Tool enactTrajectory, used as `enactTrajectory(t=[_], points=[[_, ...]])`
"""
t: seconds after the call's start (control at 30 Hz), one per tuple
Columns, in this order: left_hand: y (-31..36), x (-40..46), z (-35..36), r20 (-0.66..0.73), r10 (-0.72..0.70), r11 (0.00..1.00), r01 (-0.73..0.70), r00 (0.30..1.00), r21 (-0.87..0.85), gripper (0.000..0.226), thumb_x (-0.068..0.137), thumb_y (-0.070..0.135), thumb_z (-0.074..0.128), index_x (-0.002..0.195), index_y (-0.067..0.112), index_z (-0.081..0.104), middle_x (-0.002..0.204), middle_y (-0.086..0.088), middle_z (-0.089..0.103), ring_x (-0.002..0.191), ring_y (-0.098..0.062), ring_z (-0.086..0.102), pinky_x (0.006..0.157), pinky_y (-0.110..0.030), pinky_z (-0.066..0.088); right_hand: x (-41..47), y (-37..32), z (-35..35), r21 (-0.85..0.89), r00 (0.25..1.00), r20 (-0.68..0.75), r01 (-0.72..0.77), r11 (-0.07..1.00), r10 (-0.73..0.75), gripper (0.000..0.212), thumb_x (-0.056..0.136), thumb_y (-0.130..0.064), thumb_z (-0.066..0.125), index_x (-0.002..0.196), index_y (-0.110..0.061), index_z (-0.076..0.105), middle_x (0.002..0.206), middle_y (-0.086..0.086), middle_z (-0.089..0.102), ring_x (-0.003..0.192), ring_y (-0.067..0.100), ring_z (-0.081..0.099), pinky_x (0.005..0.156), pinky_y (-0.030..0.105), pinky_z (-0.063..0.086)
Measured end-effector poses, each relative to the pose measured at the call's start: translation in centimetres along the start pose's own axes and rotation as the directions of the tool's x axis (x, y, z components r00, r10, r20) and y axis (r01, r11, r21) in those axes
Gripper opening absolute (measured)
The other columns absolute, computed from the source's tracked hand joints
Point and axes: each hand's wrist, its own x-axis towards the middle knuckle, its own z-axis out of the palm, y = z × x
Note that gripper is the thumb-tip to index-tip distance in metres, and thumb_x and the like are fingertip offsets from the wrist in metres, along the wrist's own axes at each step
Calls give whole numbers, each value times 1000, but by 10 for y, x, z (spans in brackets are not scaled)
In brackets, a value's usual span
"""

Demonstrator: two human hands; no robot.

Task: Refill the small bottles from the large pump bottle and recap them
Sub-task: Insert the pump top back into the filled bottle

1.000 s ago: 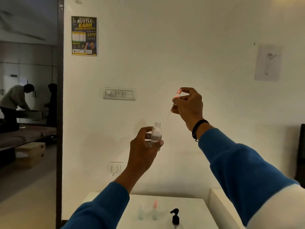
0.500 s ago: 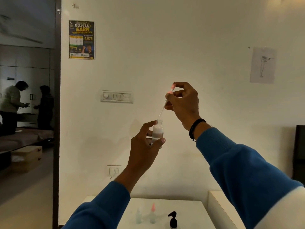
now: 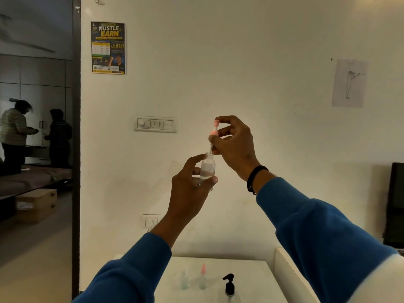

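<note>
A small clear bottle point(image 3: 207, 169) is held upright, mouth upward, by the curled fingers of the left hand point(image 3: 189, 193). A pink spray cap point(image 3: 214, 133) is pinched by the right hand point(image 3: 235, 145), its long tube pointing down into the bottle mouth, above the tabletop point(image 3: 247, 272).

Sleeves point(image 3: 317, 232) blue, both arms; white cuff edge far right. Black wristband point(image 3: 254, 178). Small bottle point(image 3: 207, 169) clear w/ whitish liquid; sprayer cap point(image 3: 215, 127) pink w/ thin clear tube. Worktop point(image 3: 251, 278) white. On it: bottle w/ pale green tint point(image 3: 184, 281), bottle w/ pink cap point(image 3: 203, 278), pump bottle w/ black head point(image 3: 229, 285). Wall point(image 3: 240, 62) off-white. Poster point(image 3: 108, 47) dark blue, yellow & white lettering. Pencil sketch point(image 3: 349, 83) on white paper.
</note>
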Motion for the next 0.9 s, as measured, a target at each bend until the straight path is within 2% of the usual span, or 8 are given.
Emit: enactTrajectory(t=[0.07, 0.23, 0.3, 0.43, 0.5, 0.7, 0.9], points=[[-1, 0, -1, -3, -10, 1000, 10, 1000, -5, 55, 86, 19, 80, 134, 26, 55, 93, 20, 61, 70, 16, 64, 58, -4, 48, -3, 2, 3, -24, 1000, 13, 18, 1000, -17, 37, 87, -11, 74, 120, -22, 63, 87, 0, 72, 72, 20, 73, 68, 42, 64], [-5, 0, -4, -18, -25, 1000, 25, 1000, 11, 56, 86, 24, 80, 135, 27, 55, 101, 8, 65, 70, 12, 66, 58, -6, 50, -9, 6, 10, -54, 998, 44, 44, 998, -41, 36, 85, -15, 77, 117, -25, 64, 85, -3, 72, 76, 19, 73, 74, 44, 64], [-7, 0, -5, -21, -23, 1000, 23, 1000, 15, 56, 86, 24, 80, 135, 26, 55, 102, 6, 65, 71, 14, 65, 58, -6, 50, -12, 7, 11, -64, 998, 52, 48, 997, -45, 36, 85, -14, 77, 117, -24, 64, 85, -3, 72, 75, 17, 72, 75, 40, 64], [-9, -1, -6, -32, -23, 999, 24, 999, 28, 55, 86, 25, 79, 136, 22, 55, 102, 8, 64, 73, 20, 62, 58, -3, 47, -18, 9, 12, -90, 996, 82, 53, 995, -45, 39, 83, -12, 79, 118, -23, 64, 82, -4, 72, 75, 12, 71, 72, 21, 59], [-9, -1, -7, -34, -32, 999, 33, 999, 12, 55, 86, 22, 79, 135, 21, 55, 100, 7, 65, 72, 17, 64, 58, -5, 48, -22, 11, 14, -98, 994, 97, 49, 994, -39, 39, 84, -13, 79, 119, -22, 64, 81, -5, 72, 76, 10, 71, 72, 17, 57], [-13, -1, -8, -52, -42, 999, 44, 998, 26, 56, 85, 24, 80, 135, 22, 56, 103, 4, 67, 69, 10, 67, 61, -8, 52, -27, 14, 18, -78, 994, 106, 13, 997, -5, 37, 84, -13, 78, 117, -23, 64, 87, -5, 74, 81, 10, 72, 76, 23, 60], [-17, -3, -9, -67, -50, 996, 55, 997, 76, 56, 84, 24, 81, 134, 20, 57, 101, 7, 63, 65, 17, 62, 59, -1, 47, -27, 17, 24, -24, 995, 88, -41, 999, 43, 26, 87, -12, 76, 109, -20, 66, 95, -2, 77, 86, 11, 74, 82, 28, 61]])
